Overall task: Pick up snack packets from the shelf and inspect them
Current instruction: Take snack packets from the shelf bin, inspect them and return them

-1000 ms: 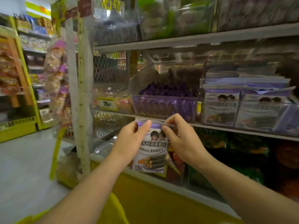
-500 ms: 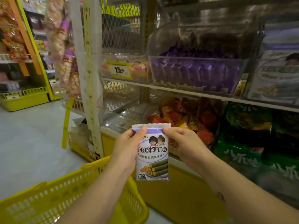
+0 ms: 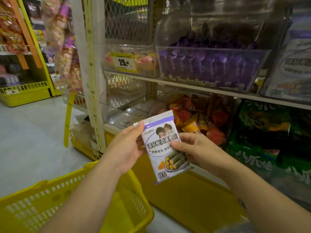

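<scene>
The yellow perforated plastic shopping basket (image 3: 42, 206) sits below the left forearm, likely to catch chosen goods. The left hand (image 3: 124, 148) pinches the top corner of the white-and-purple foil snack packet (image 3: 165, 148); the right hand (image 3: 193, 148) grips its right edge, so the print faces the eyes for reading, clear of the grey metal shelf (image 3: 202, 89)

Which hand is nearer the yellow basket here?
Left. The left hand holds the snack packet by its left edge, just above the far rim of the yellow basket; the right hand grips the opposite edge, farther right.
</scene>
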